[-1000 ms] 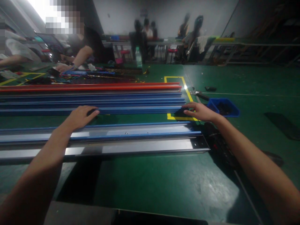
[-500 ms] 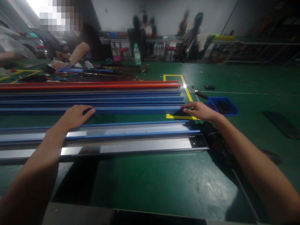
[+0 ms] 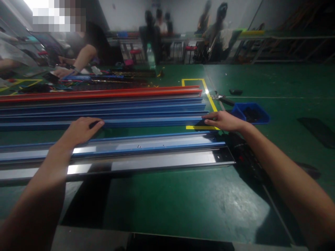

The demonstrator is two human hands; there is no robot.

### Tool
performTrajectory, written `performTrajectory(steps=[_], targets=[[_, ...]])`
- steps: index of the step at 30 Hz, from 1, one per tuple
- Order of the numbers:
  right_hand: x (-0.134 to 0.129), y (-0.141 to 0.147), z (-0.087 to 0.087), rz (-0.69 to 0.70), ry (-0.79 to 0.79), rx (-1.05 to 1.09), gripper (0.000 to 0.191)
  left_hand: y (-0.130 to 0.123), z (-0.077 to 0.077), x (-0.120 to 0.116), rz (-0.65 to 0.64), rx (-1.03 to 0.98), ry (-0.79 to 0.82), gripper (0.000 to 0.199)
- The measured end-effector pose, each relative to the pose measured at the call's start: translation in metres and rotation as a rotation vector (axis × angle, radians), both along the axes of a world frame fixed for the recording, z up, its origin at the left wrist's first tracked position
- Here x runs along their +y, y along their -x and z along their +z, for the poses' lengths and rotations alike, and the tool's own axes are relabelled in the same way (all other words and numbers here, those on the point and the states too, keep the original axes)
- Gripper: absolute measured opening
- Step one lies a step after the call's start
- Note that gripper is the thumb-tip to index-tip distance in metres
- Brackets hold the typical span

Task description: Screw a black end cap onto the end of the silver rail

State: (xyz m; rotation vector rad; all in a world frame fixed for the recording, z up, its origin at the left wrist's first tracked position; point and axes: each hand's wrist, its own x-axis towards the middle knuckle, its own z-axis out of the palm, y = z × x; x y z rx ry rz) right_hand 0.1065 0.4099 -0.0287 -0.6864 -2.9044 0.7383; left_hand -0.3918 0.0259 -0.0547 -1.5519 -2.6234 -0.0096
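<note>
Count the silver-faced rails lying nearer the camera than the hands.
2: the blue-edged rail, and alongside, nearer, the black-edged rail. Both run out of view at left; no others seem hidden.

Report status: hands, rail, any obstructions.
Left hand on blue rail, right hand at its right end. Grips unclear. Silver channel on near side. Possible snag: blue bin beyond right hand.

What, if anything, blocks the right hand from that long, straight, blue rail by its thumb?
Nothing visible does: the right hand is right at the end of the long, straight, blue rail.
</note>
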Motion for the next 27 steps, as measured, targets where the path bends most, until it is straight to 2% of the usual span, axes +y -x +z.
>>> performTrajectory(steps=[12,16,27], targets=[[-0.0032,0.0001,0.003,0.036,0.001,-0.089,0.055,0.007,-0.0024,-0.0022,0.024,0.002,0.006,0.078],[-0.0012,-0.0003,0.001,0.02,-0.025,-0.101,0.05,0.0061,-0.0013,-0.0017,0.033,-0.003,0.013,0.077],[0.0027,-0.0012,-0.0017,0.053,0.024,-0.082,0.044,0.004,0.0015,-0.0027,0.063,-0.007,0.026,0.079]])
